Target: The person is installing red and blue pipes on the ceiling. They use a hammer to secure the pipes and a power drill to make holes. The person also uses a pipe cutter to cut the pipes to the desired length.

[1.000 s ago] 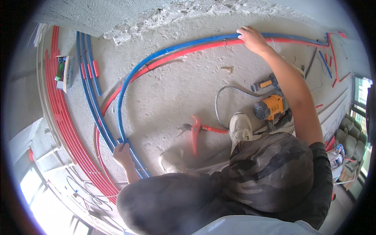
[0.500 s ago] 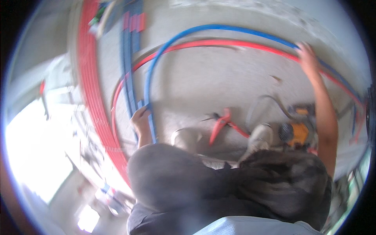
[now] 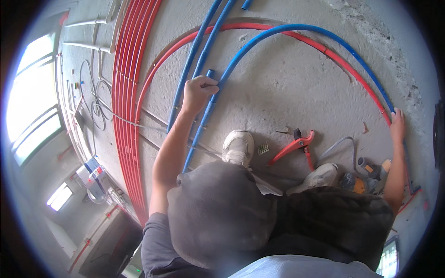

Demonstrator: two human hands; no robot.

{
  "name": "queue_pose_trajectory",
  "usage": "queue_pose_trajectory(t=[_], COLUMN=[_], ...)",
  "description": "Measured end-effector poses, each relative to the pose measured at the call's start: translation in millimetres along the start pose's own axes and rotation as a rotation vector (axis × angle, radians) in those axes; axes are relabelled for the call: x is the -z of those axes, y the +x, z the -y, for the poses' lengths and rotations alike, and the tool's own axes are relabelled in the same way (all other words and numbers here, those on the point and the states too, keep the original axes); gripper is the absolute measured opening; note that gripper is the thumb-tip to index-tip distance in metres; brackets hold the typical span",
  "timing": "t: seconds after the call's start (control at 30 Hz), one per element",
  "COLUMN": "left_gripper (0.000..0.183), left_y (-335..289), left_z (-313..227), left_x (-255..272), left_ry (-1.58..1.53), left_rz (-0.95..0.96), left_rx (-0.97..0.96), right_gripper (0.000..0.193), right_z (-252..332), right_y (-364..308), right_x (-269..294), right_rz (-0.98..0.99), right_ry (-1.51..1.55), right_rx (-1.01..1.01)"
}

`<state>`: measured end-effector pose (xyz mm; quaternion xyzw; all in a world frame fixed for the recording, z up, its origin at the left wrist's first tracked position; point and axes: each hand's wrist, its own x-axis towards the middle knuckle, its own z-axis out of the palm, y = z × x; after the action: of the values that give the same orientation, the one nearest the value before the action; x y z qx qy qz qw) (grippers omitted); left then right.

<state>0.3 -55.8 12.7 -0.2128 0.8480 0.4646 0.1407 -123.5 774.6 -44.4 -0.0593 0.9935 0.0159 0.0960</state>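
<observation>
A long blue pipe [image 3: 287, 28] curves in a wide arc over the floor, beside a bent red pipe [image 3: 340, 60] that it crosses near the top. My left hand [image 3: 199, 95] is closed at the left leg of the blue pipe, thumb and forefinger meeting at its edge. A blue pipe stub [image 3: 210, 73] pokes out just beyond those fingers. On the far right, my right hand [image 3: 397, 127] is closed round the blue pipe's other leg, close to the red pipe; some fingers are hidden.
Red pipe cutters [image 3: 294, 146] lie between my shoes [image 3: 238, 146], near a grey hose [image 3: 337, 144] and a yellow-and-black power tool [image 3: 354, 182]. Straight blue pipes [image 3: 190, 74] and a row of red pipes [image 3: 127, 83] run along the left. A rough wall edge [image 3: 375, 41] borders the upper right.
The view has swung and sharpened. My left hand is farther up from my knee, its forearm more extended. My right hand is lower along the right side of the blue arc.
</observation>
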Motion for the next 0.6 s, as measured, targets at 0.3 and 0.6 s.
queue_pose_trajectory(t=[0.3,0.6], left_gripper=[0.014,0.025], left_y=[-10,-18], left_z=[26,38], left_x=[-15,-35], left_ry=[0.029,0.185], left_rz=[-0.148,-0.367], left_rx=[-0.113,-0.103], right_gripper=[0.03,0.021], right_z=[46,82], right_y=[-18,-23], right_x=[13,5], right_rz=[-0.064,-0.396], right_ry=[0.091,0.297], right_rx=[-0.06,-0.16])
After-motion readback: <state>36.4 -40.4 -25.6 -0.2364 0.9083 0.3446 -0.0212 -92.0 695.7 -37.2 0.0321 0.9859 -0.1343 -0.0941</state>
